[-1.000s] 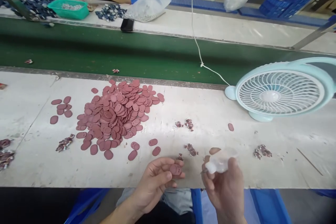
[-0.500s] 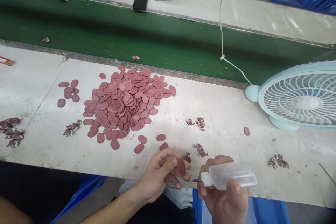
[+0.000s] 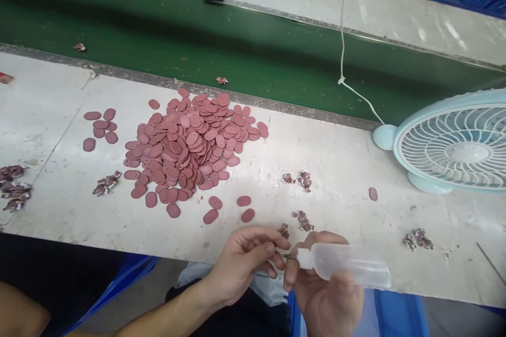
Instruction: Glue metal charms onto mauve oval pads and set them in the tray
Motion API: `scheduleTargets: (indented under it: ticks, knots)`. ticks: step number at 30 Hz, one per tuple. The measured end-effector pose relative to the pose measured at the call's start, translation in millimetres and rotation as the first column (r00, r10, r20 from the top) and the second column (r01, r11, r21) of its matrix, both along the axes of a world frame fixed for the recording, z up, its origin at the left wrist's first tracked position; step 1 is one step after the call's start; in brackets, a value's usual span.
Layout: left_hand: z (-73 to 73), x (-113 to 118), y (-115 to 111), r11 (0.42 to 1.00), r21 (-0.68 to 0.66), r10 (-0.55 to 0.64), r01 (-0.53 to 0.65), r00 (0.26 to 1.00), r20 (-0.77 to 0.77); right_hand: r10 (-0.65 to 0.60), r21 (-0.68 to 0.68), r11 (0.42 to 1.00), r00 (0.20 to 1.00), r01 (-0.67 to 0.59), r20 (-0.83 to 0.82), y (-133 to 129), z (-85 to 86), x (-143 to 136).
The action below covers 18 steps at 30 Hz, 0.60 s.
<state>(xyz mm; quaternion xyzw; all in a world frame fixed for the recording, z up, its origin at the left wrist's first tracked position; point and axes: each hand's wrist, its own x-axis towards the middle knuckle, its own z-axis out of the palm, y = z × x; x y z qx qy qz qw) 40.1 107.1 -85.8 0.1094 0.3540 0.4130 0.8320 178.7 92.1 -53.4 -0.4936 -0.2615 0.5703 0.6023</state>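
My left hand (image 3: 251, 258) is closed in a pinch, thumb against the fingers. What sits in the pinch is hidden from view. In my right hand (image 3: 330, 300) lies a translucent plastic squeeze bottle (image 3: 350, 263), tilted on its side, with a white cap and a thin metal nozzle. The nozzle tip reaches the left fingertips; whether it touches them I cannot tell. Beyond my hands is a big heap of flat reddish oval pieces (image 3: 185, 147), some with small holes. Two loose oval pieces (image 3: 247, 215) lie just past the left hand.
Small dark, shiny clusters (image 3: 303, 220) lie in several spots on the white table (image 3: 336, 168). A light-blue fan (image 3: 462, 142) stands at the right, its white cord (image 3: 342, 42) crossing the green belt (image 3: 256, 58). Blue bins (image 3: 399, 313) are below the table edge.
The bottle and my right hand have moved left, bringing the nozzle to the left fingertips. The oval piece seen in my left hand is out of sight now. The camera view has shifted slightly.
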Motion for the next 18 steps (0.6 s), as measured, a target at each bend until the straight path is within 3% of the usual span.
scheduleTargets:
  ticks: [5,9,12,14,16,18]
  knots:
    - [3.6,-7.7,3.2,0.994,0.090,-0.052,0.056,0.998,-0.038,-0.120,-0.070,0.991,0.987,0.113,-0.103,12.7,-0.4,-1.0]
    - [13.4,-20.1,6.1,0.972,0.210,-0.062,0.100,0.981,-0.183,-0.140,-0.123,0.985,0.979,0.122,-0.150,20.8,0.9,10.7]
    - [16.3,-28.4,4.7,0.941,0.288,-0.078,0.178,0.942,-0.327,-0.137,-0.155,0.984,0.925,0.087,-0.353,22.7,2.0,28.3]
    - [12.8,-33.8,2.4,0.937,0.293,-0.076,0.190,0.930,-0.360,-0.169,-0.184,0.980,0.781,0.070,-0.601,23.1,-3.0,47.3]
    - [5.4,-38.4,0.3,0.956,0.254,-0.056,0.144,0.944,-0.326,-0.184,-0.194,0.980,0.516,0.034,-0.836,24.6,-15.9,70.4]
    - [-2.8,-41.0,-0.2,0.974,0.207,-0.030,0.089,0.961,-0.273,-0.138,-0.145,0.989,0.247,-0.009,-0.959,28.6,-34.8,93.5]
